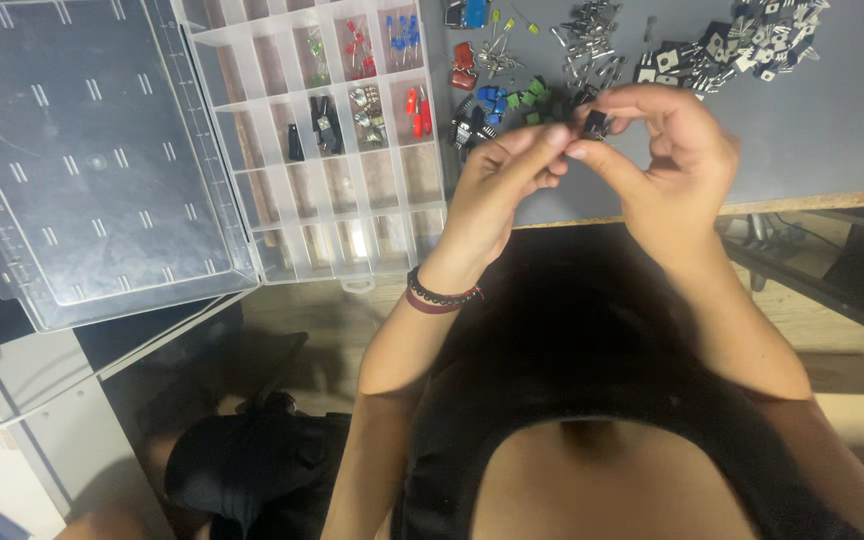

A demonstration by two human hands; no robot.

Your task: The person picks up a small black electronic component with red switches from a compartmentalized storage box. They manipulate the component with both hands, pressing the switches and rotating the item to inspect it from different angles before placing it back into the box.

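Both hands are raised together over the front edge of the grey desk. My right hand pinches a small black electronic part between thumb and forefinger. My left hand, with dark bead bracelets on the wrist, touches the same part with its fingertips. Just behind the hands lie loose components: blue ones, green ones and black ones.
A clear plastic compartment box stands open at the left, its lid folded out flat. Some cells hold red, blue, green and black parts. Piles of metal-legged components and black transistors lie at the back right.
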